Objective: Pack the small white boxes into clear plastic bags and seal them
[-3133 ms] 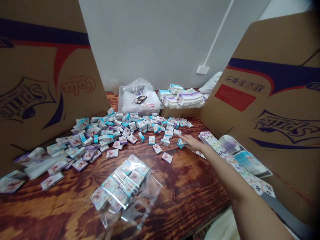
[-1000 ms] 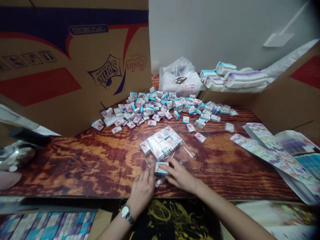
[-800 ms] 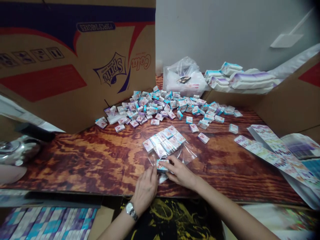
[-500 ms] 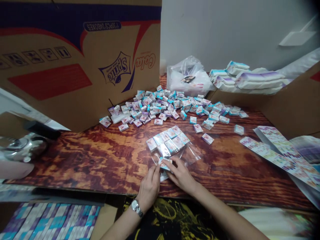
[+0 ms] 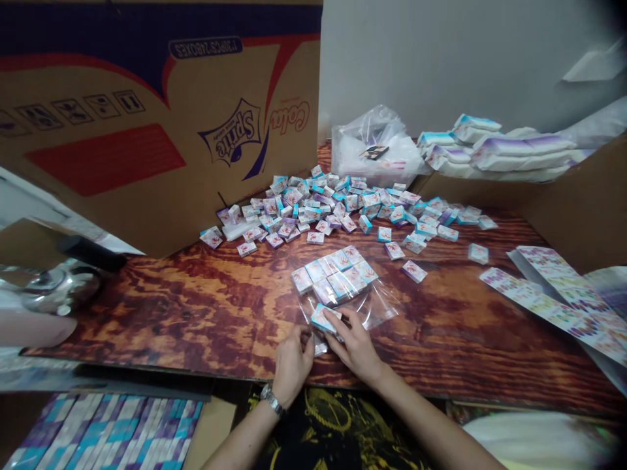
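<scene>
Now, from my remote seat, the head camera shows both bare hands at the near edge of a stained plywood tabletop (image 5: 443, 343). The right hand (image 5: 355, 346) has its fingers (image 5: 347, 318) curled narrowly over a small blue-and-white packet (image 5: 324, 318), which sits at the mouth of a clear plastic bag (image 5: 379, 312). The left hand (image 5: 294, 359), a wristwatch (image 5: 271, 399) on its wrist, has its fingers drawn close together at the bag's lower edge, just beside the packet (whether they grip film or packet, I cannot tell from here). Inside the bag, similar packets (image 5: 333, 279) lie in tidy rows. Beyond it, a loose heap of packets (image 5: 313, 209) spreads before a Sprite carton (image 5: 122, 130), with a cloudy plastic bag (image 5: 375, 147) and wrapped stacks (image 5: 509, 156) behind, and printed sheets (image 5: 553, 294) off to the right.
</scene>
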Demonstrator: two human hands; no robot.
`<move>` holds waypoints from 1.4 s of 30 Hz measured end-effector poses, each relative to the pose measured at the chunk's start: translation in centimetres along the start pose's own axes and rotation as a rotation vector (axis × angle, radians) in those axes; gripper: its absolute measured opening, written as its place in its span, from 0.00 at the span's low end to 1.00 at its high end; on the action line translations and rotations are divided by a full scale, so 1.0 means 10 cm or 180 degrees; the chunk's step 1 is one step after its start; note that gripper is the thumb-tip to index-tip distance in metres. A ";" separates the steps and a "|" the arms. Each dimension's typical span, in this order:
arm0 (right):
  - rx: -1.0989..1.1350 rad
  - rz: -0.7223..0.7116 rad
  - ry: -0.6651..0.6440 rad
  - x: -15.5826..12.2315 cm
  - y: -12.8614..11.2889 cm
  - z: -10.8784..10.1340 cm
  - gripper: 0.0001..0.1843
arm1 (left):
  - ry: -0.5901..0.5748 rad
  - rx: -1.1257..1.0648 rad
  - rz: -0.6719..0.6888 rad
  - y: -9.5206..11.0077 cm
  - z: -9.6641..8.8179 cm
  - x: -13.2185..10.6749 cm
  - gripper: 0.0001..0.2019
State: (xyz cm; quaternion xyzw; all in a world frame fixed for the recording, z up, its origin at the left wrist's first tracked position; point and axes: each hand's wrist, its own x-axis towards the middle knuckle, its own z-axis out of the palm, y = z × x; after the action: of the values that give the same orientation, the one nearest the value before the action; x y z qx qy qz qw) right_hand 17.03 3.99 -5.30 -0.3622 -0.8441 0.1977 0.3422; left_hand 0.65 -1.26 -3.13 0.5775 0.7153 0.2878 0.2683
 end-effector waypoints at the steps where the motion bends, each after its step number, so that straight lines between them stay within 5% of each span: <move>1: 0.0003 0.0011 0.0033 0.00 -0.01 0.01 0.30 | -0.0030 0.0009 -0.0025 0.00 0.00 0.01 0.06; 13: -0.0101 0.0192 0.0261 -0.01 -0.05 0.17 0.31 | -0.0211 0.0083 -0.0129 0.01 0.00 0.01 0.06; 22: -0.0824 -0.0098 0.0351 0.01 -0.03 0.26 0.31 | -0.0244 0.0214 0.0042 -0.01 0.01 0.00 0.06; 30: -0.0757 -0.0065 0.0347 0.00 -0.03 0.23 0.26 | 0.0163 0.0677 0.0175 0.04 -0.06 0.18 0.13; 36: -0.0662 -0.0105 0.0442 0.00 -0.04 0.24 0.22 | 0.0219 0.1213 0.0266 0.07 -0.07 0.26 0.05; 42: -0.0629 -0.0132 0.0365 -0.02 0.00 0.25 0.23 | 0.0257 0.1534 0.0458 0.06 -0.12 0.27 0.07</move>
State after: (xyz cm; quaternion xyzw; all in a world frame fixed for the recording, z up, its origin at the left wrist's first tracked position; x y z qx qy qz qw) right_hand 15.30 3.62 -7.12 -0.3874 -0.8458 0.0854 0.3566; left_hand -0.33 1.33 -2.03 0.6623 0.7304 0.1501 0.0729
